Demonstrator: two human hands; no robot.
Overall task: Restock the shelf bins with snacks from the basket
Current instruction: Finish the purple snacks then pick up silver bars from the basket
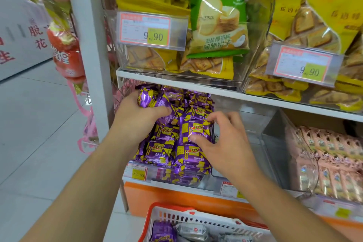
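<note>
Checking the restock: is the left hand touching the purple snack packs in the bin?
Touching. The head view shows the left hand with its thumb curled over purple snack packs at the bin's back left.

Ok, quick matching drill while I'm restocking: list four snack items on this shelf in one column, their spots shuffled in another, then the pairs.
Things:
1. green cracker bag
2. purple packets
3. pink packets
4. basket

Places:
A. lower shelf, right bin
B. on the floor side, below the shelves, at the bottom of the view
C. upper shelf, leaning on yellow bags
D. lower shelf, left bin, under both hands

Pairs: 1-C, 2-D, 3-A, 4-B
</note>
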